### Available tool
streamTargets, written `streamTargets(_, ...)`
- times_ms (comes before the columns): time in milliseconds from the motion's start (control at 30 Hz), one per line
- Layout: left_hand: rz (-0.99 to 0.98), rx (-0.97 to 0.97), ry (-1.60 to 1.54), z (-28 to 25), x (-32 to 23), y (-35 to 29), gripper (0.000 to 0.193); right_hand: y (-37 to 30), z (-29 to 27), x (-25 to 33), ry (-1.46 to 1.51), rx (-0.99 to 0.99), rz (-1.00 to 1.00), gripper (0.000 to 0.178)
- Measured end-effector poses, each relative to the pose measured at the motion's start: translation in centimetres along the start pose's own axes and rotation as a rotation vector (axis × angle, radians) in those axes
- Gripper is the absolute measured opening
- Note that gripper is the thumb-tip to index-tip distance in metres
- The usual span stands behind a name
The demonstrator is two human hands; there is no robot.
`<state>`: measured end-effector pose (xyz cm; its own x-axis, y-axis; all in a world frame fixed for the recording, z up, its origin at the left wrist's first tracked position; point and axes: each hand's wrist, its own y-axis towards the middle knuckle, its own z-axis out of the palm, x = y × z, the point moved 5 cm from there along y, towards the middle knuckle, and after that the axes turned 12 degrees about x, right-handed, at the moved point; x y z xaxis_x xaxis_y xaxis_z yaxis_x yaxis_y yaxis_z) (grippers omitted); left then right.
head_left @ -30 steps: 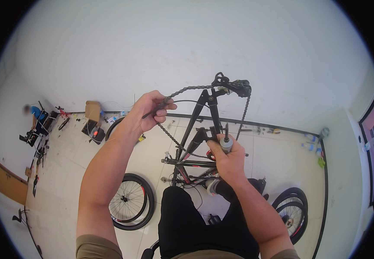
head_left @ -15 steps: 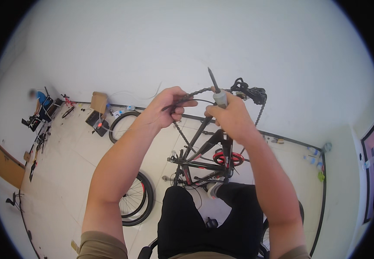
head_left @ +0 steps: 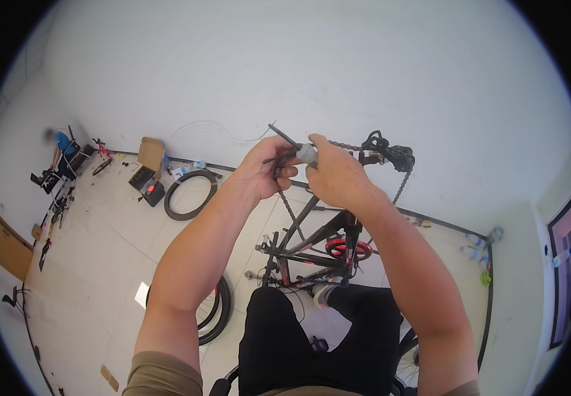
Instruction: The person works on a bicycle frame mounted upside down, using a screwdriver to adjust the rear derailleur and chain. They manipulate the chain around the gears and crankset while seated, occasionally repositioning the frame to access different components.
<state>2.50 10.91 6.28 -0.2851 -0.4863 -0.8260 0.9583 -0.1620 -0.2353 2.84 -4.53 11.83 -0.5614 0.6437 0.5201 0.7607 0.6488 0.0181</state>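
Note:
My right hand [head_left: 339, 173] is closed round a screwdriver [head_left: 307, 154] with a grey handle; its dark shaft points up and left, over my left hand. My left hand [head_left: 267, 168] is closed on a bicycle chain [head_left: 288, 208], and a dark thin piece, perhaps cable housing, shows between its fingers. From there the chain hangs toward the bicycle frame [head_left: 306, 234] and also runs behind my right hand to the black rear derailleur [head_left: 394, 157]. A thin wire [head_left: 222, 135] loops out left of my left hand. Below sits a red and black chainring [head_left: 347, 249].
A bare tyre [head_left: 170, 201] lies on the floor beside an open cardboard box [head_left: 152, 155] and a dark case [head_left: 148, 186]. A spoked wheel [head_left: 222, 310] lies left of my knee. Plastic bottles [head_left: 475, 245] lie by the right wall. Another person [head_left: 64, 155] sits far left.
My right hand has moved left toward my left hand. The screwdriver has tilted left, its shaft now over the left fingers. The derailleur has shifted slightly right and down.

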Motion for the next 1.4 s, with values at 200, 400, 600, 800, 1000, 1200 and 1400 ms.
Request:
streamTargets(200, -0.018, 0.085, -0.071, 0.2, 0.0, -0.1, 0.02, -0.5, -0.4, 0.2, 0.103, 0.028, -0.048, 0.054)
streamTargets(400, 0.024, 0.243, -0.096, 0.3, -0.1, -0.4, 0.03, -1.0, -0.2, 0.5, 1.318, 0.075, 0.18, 0.061)
streamTargets(600, 0.169, 0.505, -0.031, 0.9, 0.4, -1.3, 0.058, -1.9, 0.4, 1.3, 1.186, -0.078, 0.068, 0.044)
streamTargets(800, 0.271, 0.668, 0.091, 0.6, 0.9, -2.1, 0.076, -1.9, 0.9, 1.7, 1.169, -0.074, 0.072, 0.042)
streamTargets(1000, 0.168, 0.364, 0.521, 0.3, 1.3, -2.1, 0.053, -1.5, 1.2, -0.7, 1.229, -0.104, 0.167, 0.067)
streamTargets(1200, 0.317, -0.047, 0.942, -0.9, 2.2, -1.7, 0.027, -1.1, 1.9, -1.7, 1.414, -0.104, 0.175, 0.063)
streamTargets(1400, 0.796, -0.312, 1.134, -2.0, 3.0, -1.0, 0.033, -1.1, 1.9, -1.5, 1.577, -0.152, 0.185, 0.049)
